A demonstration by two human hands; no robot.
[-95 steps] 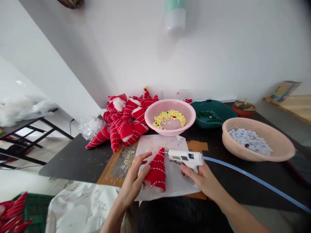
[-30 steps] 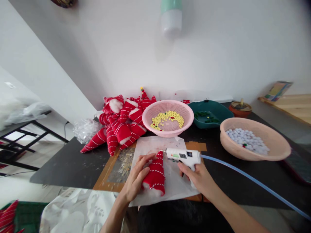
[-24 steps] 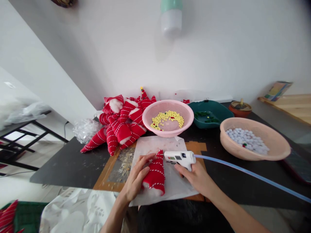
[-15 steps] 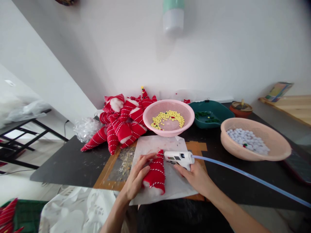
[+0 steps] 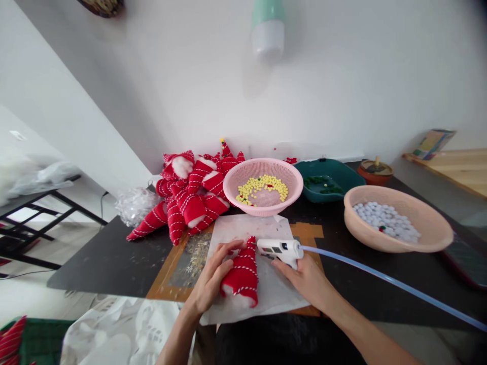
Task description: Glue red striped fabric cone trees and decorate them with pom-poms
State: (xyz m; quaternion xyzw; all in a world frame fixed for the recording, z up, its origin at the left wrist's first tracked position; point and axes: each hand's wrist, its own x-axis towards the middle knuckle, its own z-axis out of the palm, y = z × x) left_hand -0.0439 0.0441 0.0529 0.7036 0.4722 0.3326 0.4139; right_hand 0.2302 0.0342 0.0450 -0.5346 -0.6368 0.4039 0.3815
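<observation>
A red cone-shaped cloth piece with white twisted stripes (image 5: 243,274) lies on the white sheet (image 5: 281,291), its tip away from me and white stuffing at its near end. My left hand (image 5: 213,274) rests along its left side, fingers bent over the upper part. A white glue gun (image 5: 279,248) is gripped in my right hand (image 5: 304,276), to the right of the cone. The gun's nozzle points left, close to the cone's upper right edge. From the gun's rear a translucent blue tube (image 5: 373,271) runs off to the right.
Behind left is a heap of red striped cones (image 5: 190,203) beside crumpled clear plastic (image 5: 137,205). A pink basket (image 5: 238,175) holds yellow pieces, a green tray (image 5: 352,177) green bits, and a peach basket (image 5: 433,223) white pompoms. A pot (image 5: 375,177) stands behind.
The view has shifted very slightly. Both hands, the cone and the glue gun keep nearly the same places relative to one another.
</observation>
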